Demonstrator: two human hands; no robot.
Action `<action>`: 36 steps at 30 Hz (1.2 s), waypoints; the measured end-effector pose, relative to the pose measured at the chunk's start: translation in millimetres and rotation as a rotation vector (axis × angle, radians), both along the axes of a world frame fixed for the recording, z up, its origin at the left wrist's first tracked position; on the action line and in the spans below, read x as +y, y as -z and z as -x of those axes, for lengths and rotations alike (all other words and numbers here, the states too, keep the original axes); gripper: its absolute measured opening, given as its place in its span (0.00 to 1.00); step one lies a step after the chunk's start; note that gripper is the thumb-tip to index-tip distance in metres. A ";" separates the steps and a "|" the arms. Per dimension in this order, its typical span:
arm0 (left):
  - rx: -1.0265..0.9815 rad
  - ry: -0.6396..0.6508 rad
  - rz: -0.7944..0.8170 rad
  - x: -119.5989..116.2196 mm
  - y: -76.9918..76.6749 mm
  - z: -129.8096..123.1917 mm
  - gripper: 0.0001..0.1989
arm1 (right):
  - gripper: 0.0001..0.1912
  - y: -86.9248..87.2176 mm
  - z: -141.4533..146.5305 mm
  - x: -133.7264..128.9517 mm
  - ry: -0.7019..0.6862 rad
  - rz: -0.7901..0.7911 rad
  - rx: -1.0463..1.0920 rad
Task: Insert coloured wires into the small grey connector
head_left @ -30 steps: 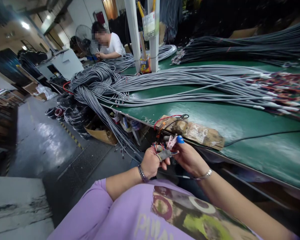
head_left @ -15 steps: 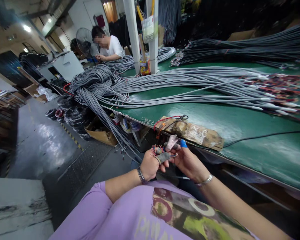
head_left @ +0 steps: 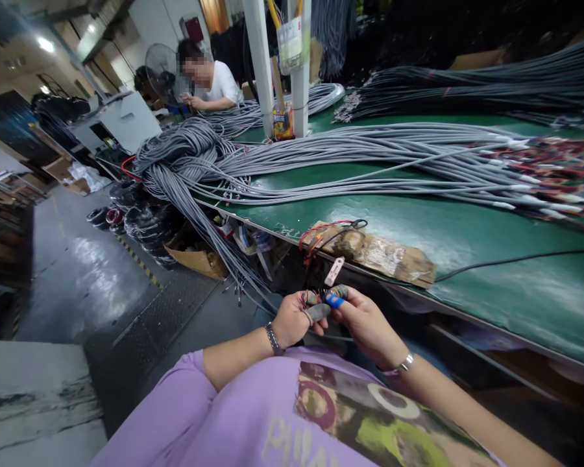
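In front of my stomach, my left hand (head_left: pixel 292 319) is closed around a bunch of thin coloured wires (head_left: pixel 322 296), with grey coverings on its thumb and a finger. My right hand (head_left: pixel 366 319) meets it from the right, its blue-wrapped thumb and grey-covered forefinger pinched together at the wire tips. Just above the fingertips is a small pale pink flat piece (head_left: pixel 335 272) with a hole in it; what it is fixed to is hidden. A grey cable shows faintly below the hands.
A green-topped table (head_left: pixel 467 240) carries long grey cables (head_left: pixel 350 146) with stripped ends at right. A worn wooden block (head_left: pixel 384 254) with red and black leads lies along its near edge. A co-worker (head_left: pixel 219 84) sits beyond a white post (head_left: pixel 299 97). A cardboard box (head_left: pixel 194 256) stands on the floor.
My right hand has moved slightly left, and its thumb and forefinger have closed at the wires. The pink piece, earlier blurred by the right fingers, now stands clear above them.
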State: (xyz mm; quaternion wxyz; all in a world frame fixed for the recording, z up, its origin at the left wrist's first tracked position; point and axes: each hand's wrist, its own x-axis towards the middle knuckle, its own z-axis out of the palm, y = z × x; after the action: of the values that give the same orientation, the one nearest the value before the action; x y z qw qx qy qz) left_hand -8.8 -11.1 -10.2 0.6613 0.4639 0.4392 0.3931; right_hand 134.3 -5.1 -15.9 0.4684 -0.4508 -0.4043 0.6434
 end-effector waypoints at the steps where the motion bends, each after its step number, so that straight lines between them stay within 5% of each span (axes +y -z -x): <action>1: 0.002 0.001 0.003 -0.1 0.8 0.9 0.23 | 0.18 0.2 1.2 0.5 -0.001 0.001 -0.010; 9: -0.123 -0.280 0.093 2.0 5.0 -0.5 0.20 | 0.20 0.3 -0.9 -0.5 -0.041 -0.056 -0.110; 17: -0.173 -0.307 0.116 2.4 -0.8 -1.1 0.22 | 0.19 1.7 -5.6 -0.3 -0.085 0.007 0.087; 24: -0.129 -0.193 0.039 1.2 2.5 -0.5 0.21 | 0.17 -4.3 -10.2 7.1 -0.186 0.093 0.245; 30: -0.017 -0.139 0.008 0.0 1.6 -0.3 0.22 | 0.16 -4.6 -5.2 7.5 -0.135 0.010 -0.002; 36: 0.064 0.083 0.065 -0.4 4.9 2.4 0.22 | 0.16 -1.7 -7.0 6.6 -0.126 0.005 -0.077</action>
State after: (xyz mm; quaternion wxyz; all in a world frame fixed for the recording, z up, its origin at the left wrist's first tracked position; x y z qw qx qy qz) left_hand -11.3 -11.5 -15.1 0.6774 0.4724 0.4531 0.3357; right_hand 141.3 1.4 -14.2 0.4102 -0.4499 -0.4478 0.6548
